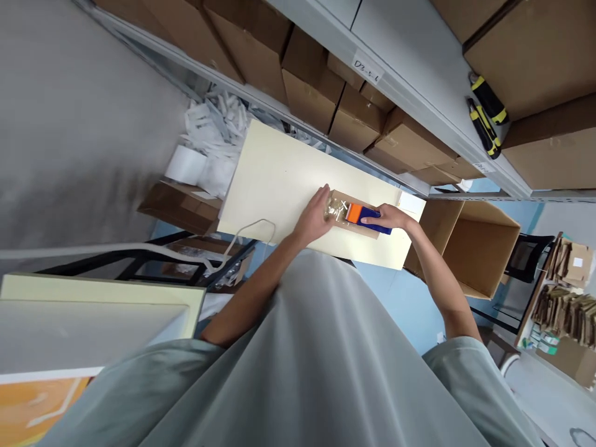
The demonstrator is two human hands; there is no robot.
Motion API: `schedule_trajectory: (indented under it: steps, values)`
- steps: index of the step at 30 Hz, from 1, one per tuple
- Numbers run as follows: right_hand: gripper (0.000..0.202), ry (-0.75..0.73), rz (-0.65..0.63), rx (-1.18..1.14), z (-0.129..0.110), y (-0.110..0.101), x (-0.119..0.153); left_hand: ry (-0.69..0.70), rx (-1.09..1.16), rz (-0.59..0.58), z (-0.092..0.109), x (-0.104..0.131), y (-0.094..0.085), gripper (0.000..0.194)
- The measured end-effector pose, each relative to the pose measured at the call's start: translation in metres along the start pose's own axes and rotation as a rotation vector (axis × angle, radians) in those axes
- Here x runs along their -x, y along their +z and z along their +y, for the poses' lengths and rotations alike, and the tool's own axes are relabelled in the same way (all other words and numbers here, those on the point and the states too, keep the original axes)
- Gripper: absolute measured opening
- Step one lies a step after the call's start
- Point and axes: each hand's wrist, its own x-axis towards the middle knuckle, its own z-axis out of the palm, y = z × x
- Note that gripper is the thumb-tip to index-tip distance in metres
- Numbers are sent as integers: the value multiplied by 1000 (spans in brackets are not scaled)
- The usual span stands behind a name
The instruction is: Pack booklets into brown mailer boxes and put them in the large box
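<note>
A small cardboard box (367, 232) lies at a slant on the cream tabletop (279, 171). Shiny clear plastic (336, 210) shows at its left end. My left hand (316, 217) grips that end, fingers along the far side and thumb nearer me. Over the right part of the cardboard, my right hand (388, 216) is closed on a blue and orange block-shaped item (354, 213). The item's orange end points left, toward the plastic. Its exact kind is unclear, and my fingers cover part of its blue side.
Shelves with brown cartons (349, 118) run behind the tabletop. Two yellow and black utility knives (487, 118) lie on the upper shelf. A large open carton (479, 248) stands at right. White packing material (218, 127) is piled at left, and a pale cable (237, 239) crosses the table's edge.
</note>
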Motion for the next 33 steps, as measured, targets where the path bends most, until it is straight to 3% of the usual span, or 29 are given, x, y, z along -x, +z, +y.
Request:
schedule_trajectory:
  steps: [3,6,13,16,22,25,28,33]
  values:
    - [83,-4,-10,0,2,0,-1,119,-177,-178,11,1,9,126]
    - [82,-22,8,21,5,3,-3,90,-344,-265,14,-6,16,144]
    - [79,-37,84,106,11,16,-12,-26,-488,-217,18,-7,29,117]
    - [79,-46,92,115,11,19,-11,-88,-493,-221,21,-5,33,114]
    - [84,-106,12,22,19,9,8,-107,-735,-256,20,-6,39,109]
    - [84,-70,-97,-40,43,0,31,-91,-848,-270,16,-6,41,108]
    - [83,-28,-172,-90,82,-7,61,-84,-874,-271,12,-7,43,109]
    - [77,3,-120,-128,155,-12,93,-101,-896,-242,9,-8,46,109]
